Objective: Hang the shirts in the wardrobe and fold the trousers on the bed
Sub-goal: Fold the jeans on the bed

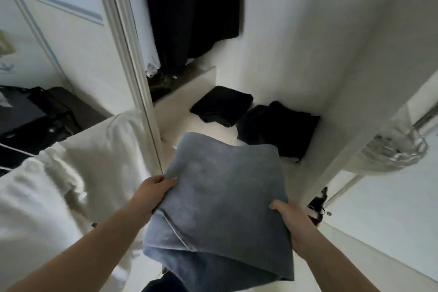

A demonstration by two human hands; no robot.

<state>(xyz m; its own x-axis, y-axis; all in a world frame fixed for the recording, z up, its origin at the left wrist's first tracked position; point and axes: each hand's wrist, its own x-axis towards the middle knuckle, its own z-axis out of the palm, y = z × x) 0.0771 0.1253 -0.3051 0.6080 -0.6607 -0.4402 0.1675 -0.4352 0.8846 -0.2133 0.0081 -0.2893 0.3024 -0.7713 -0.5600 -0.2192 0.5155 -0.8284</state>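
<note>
I hold a folded pair of blue-grey trousers (220, 199) in front of the open wardrobe. My left hand (155, 191) grips its left edge, thumb on top and fingers underneath. My right hand (288, 218) grips the right edge the same way. Two folded dark garments, one (221, 105) further back and one (282, 127) to its right, lie on the white wardrobe shelf (315, 147) just beyond the trousers. Dark clothes (192, 7) hang in the wardrobe above.
A mirrored wardrobe door (71, 54) stands open on the left, its edge close to my left hand. A white garment (59, 192) fills the lower left. The other white door (384, 208) is on the right, with clear hangers (398, 147) reflected or hanging there.
</note>
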